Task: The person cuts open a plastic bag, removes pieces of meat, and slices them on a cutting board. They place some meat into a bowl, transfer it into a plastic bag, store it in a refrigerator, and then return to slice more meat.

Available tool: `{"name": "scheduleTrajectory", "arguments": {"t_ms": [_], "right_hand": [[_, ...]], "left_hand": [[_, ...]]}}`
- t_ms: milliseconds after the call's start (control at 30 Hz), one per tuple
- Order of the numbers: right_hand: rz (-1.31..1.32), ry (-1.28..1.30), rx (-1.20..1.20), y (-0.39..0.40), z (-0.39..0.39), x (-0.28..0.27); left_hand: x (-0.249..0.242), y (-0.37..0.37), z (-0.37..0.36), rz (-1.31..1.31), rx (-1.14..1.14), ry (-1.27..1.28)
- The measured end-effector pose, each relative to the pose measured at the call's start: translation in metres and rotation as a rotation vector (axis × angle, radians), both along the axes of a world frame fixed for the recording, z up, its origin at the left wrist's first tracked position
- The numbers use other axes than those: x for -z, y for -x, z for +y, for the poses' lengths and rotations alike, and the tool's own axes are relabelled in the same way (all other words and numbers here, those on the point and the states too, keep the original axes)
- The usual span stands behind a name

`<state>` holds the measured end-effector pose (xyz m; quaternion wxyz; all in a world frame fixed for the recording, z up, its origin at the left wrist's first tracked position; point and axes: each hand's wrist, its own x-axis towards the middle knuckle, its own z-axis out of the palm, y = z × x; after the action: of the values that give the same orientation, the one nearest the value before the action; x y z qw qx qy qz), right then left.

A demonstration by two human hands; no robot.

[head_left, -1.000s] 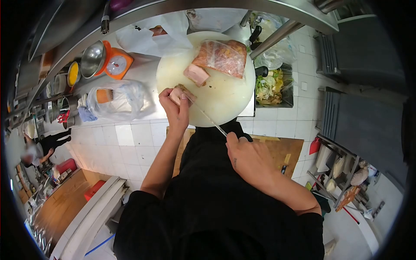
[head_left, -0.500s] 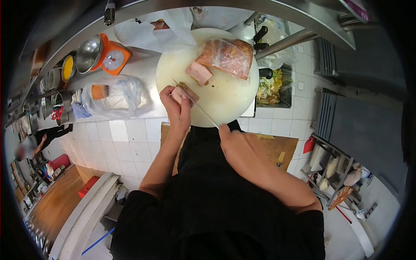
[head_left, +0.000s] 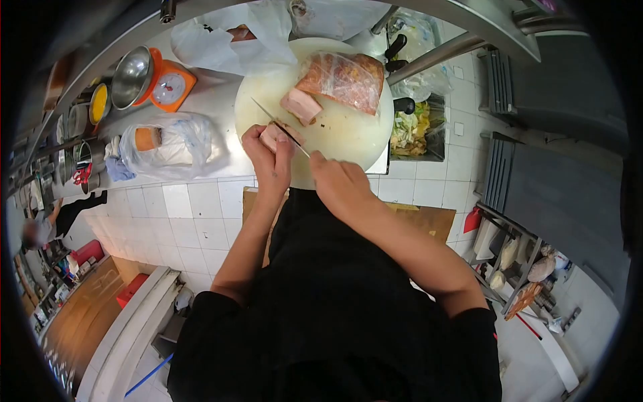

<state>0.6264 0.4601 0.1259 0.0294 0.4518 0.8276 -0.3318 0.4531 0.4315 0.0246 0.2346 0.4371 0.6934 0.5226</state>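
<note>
My left hand (head_left: pixel 268 159) is closed round a small block of pink meat (head_left: pixel 273 136) at the lower left of a round white cutting board (head_left: pixel 355 151). In my right hand (head_left: pixel 335 179) is the handle of a long thin knife (head_left: pixel 293 139). Its blade lies across the top of the block, with the tip pointing to the upper left past my left fingers. Just above, another cut piece of pink meat (head_left: pixel 303 106) rests on the board. A large slab of meat (head_left: pixel 351 80), partly covered in clear plastic wrap, lies behind it.
Left of the board sit a clear plastic bag (head_left: pixel 194 144) with a brown-edged piece in it and an orange scale (head_left: pixel 173 88). Black knife handles (head_left: pixel 404 106) jut at the board's right, beside a bin of food scraps (head_left: pixel 418 137). A person (head_left: pixel 53 221) is at far left.
My right hand has moved up and left, pushing the knife forward so more blade extends beyond the block. My left hand keeps its hold on the meat. The whole view has shifted slightly.
</note>
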Motion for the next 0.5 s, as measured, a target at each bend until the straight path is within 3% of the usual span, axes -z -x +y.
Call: {"name": "scheduleTrajectory", "arguments": {"t_ms": [67,233,367,500], "right_hand": [[0.064,-0.073,-0.008,0.002,0.002,0.006],[-0.124,0.14,0.024,-0.043,-0.026,-0.033],[0.039,-0.002,0.032,-0.029,-0.02,0.029],[-0.024,-0.024,0.09,-0.032,-0.02,0.034]], "left_hand": [[0.0,0.003,0.001,-0.014,-0.014,0.006],[-0.004,0.001,0.001,-0.017,-0.012,0.019],[0.005,0.005,-0.004,-0.027,0.003,0.001],[0.01,-0.001,-0.018,-0.147,0.109,-0.189]]}}
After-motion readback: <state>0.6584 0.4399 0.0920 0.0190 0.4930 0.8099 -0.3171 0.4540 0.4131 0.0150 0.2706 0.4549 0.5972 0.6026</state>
